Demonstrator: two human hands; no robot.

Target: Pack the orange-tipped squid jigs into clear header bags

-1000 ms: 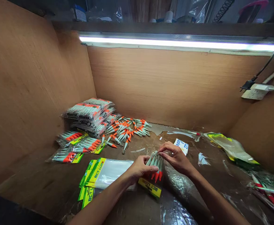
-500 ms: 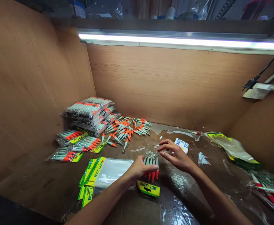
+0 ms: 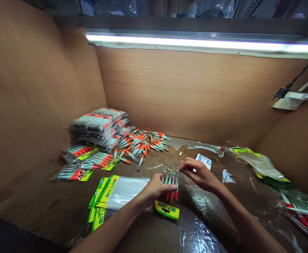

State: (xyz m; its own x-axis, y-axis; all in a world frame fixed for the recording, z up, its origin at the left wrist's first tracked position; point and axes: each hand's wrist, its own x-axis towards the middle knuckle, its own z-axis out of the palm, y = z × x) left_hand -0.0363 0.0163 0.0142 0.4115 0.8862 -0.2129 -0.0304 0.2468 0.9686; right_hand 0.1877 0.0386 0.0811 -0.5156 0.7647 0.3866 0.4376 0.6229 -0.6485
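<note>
My left hand (image 3: 156,189) is closed around a side-by-side row of several squid lures (image 3: 172,181), pale green with red-orange tips pointing toward me and wire hook crowns at the far end. Below those tips shows the yellow-green BCT LURE header (image 3: 166,210) of a clear bag; whether the lures sit inside it or on top I cannot tell. My right hand (image 3: 197,174) has its fingertips pinched together beside the rightmost hook crown; what they grip, if anything, is too small to make out. Left of my left hand lie flat BCT LURE bags (image 3: 127,191).
A loose pile of lures (image 3: 140,144) lies at the back, beside stacked clear packs (image 3: 98,124). Filled bags (image 3: 82,163) rest at the left. Behind my right hand is a handwritten card (image 3: 204,161). More bags (image 3: 261,167) and red-and-white lures (image 3: 301,214) lie at the right.
The fingers of my right hand, spread before, have come together in a pinch by the hook ends. My left hand keeps its hold on the lures, almost unmoved.
</note>
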